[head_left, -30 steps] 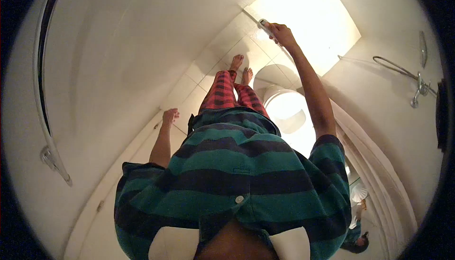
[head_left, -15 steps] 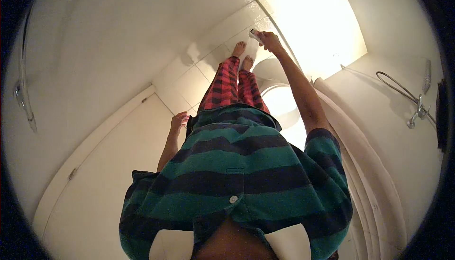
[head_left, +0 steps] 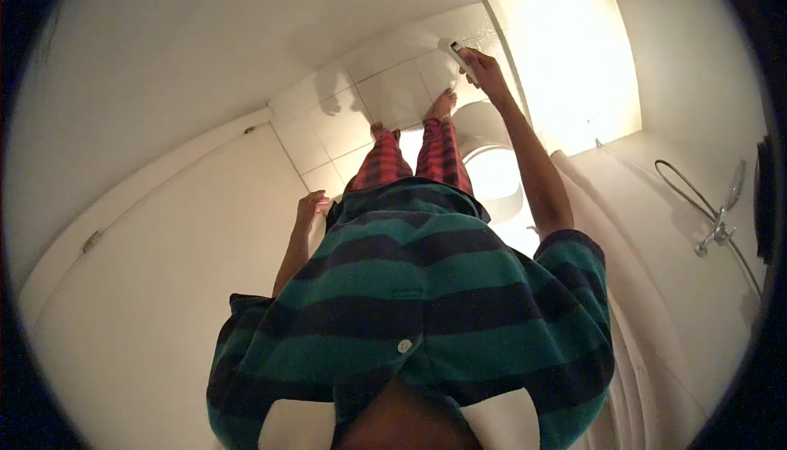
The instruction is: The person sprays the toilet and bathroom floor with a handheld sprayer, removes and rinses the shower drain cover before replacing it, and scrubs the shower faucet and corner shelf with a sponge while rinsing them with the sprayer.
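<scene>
My right hand (head_left: 485, 75) is stretched out ahead, its fingers wrapped round a white handheld object (head_left: 461, 58) with a dark tip. It is held above the tiled floor (head_left: 392, 93), near my forward foot. Low beside my left hip, my left hand (head_left: 311, 206) is bent with its fingers partly curled; something small and pinkish shows at the fingertips, too small to name. A toilet (head_left: 492, 173) with a white lid stands below my right forearm.
A white door (head_left: 180, 270) with metal hinges lies to the left. On the right are a pale shower curtain (head_left: 611, 286) and a wall-mounted shower fitting (head_left: 718, 230) with a hose. A brightly lit area (head_left: 570, 69) lies ahead, behind a raised edge (head_left: 510, 56).
My feet have moved apart, the right one now ahead of the left. The view has turned, and my right hand with the white object sits further right.
</scene>
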The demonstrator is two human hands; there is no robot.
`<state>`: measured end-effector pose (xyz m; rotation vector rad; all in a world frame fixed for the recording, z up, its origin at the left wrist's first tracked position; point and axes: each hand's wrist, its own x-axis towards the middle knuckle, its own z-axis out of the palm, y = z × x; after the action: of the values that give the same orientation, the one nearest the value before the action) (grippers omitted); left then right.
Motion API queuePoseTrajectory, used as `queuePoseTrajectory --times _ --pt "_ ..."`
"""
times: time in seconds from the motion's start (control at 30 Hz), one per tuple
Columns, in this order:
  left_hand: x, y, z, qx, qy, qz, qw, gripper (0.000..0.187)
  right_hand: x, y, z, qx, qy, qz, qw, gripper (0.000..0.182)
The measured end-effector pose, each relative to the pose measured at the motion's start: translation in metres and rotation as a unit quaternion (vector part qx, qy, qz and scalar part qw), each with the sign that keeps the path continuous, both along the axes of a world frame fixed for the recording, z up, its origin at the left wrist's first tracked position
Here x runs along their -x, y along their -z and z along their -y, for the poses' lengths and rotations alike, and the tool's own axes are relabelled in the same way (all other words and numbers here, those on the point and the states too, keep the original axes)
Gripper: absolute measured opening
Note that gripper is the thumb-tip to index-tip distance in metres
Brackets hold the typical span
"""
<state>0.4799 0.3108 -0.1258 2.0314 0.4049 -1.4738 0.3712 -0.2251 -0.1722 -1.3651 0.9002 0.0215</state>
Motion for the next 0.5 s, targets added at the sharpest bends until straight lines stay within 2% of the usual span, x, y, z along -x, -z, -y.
queuePoseTrajectory --times 0.03,0.07,0.13,0.23,0.3,0.37,0.4,0.5 --pt "0.015 0.009 -0.049 0.029 -0.001 0.019 0.999 0.030 0.005 -0.014 -0.055 0.023 -0.032 -0.004 0.999 0.041" --pt "0.035 0.011 -0.065 0.034 0.001 0.036 0.999 0.030 0.018 -0.018 -0.071 0.021 -0.061 -0.012 0.998 0.041" --pt "0.030 0.013 -0.080 0.044 0.009 0.046 0.998 0.030 0.015 -0.015 -0.079 0.036 -0.117 -0.032 0.992 0.041" --pt "0.017 0.011 -0.123 0.045 0.001 0.046 0.998 0.030 0.008 -0.009 -0.098 0.067 -0.170 -0.145 0.972 0.040" --pt "0.008 0.008 -0.163 0.064 -0.031 0.043 0.997 0.031 0.011 0.009 -0.110 0.086 -0.166 -0.136 0.973 0.045" --pt "0.011 -0.004 -0.196 -0.011 -0.042 0.065 0.997 0.031 0.013 0.016 -0.131 0.093 -0.201 -0.178 0.959 0.047" --pt "0.011 -0.012 -0.206 -0.025 -0.046 0.060 0.997 0.031 0.019 0.019 -0.138 0.092 -0.202 -0.169 0.960 0.048" --pt "0.026 -0.019 -0.249 -0.053 -0.075 0.038 0.995 0.030 0.040 0.036 -0.164 0.098 -0.262 -0.244 0.929 0.049"
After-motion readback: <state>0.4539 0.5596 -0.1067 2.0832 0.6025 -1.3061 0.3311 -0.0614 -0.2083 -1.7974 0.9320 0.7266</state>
